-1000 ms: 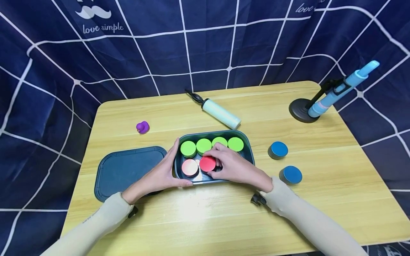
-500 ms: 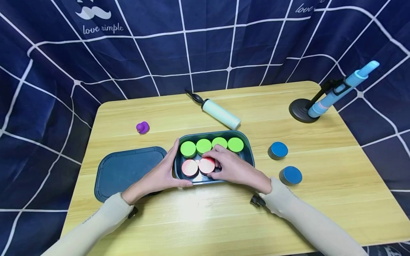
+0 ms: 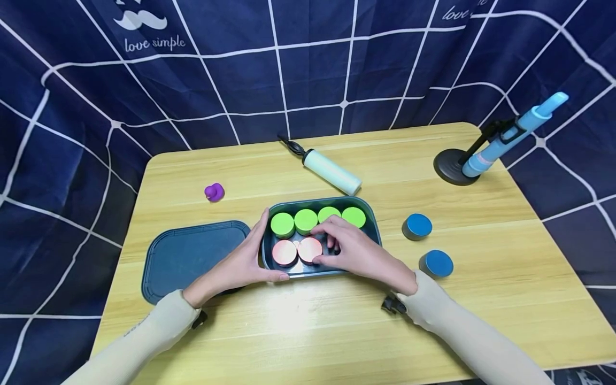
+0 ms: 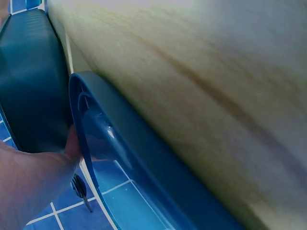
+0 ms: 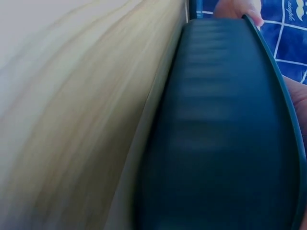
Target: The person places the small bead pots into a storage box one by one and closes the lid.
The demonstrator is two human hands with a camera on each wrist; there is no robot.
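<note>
A dark blue rectangular box sits mid-table, holding a back row of several green-topped short cylinders and two red-topped short cylinders in front, the left one and the right one, their tops pale with glare. My left hand spans the box's left end, fingers straight along it and the thumb along its near side. My right hand hovers over the box, thumb and index finger spread around the right red-topped cylinder's edge. In the right wrist view the box's outer wall hides most of that hand.
A dark blue lid lies left of the box, close to my left forearm. Two blue-topped cylinders stand at right. Behind are a hand pump, a purple rubber duck and a light-blue tube on a black stand.
My right hand's thumb and fingers have spread off the right red-topped cylinder, which has settled flat beside the other. The left hand stays at the box's left end.
</note>
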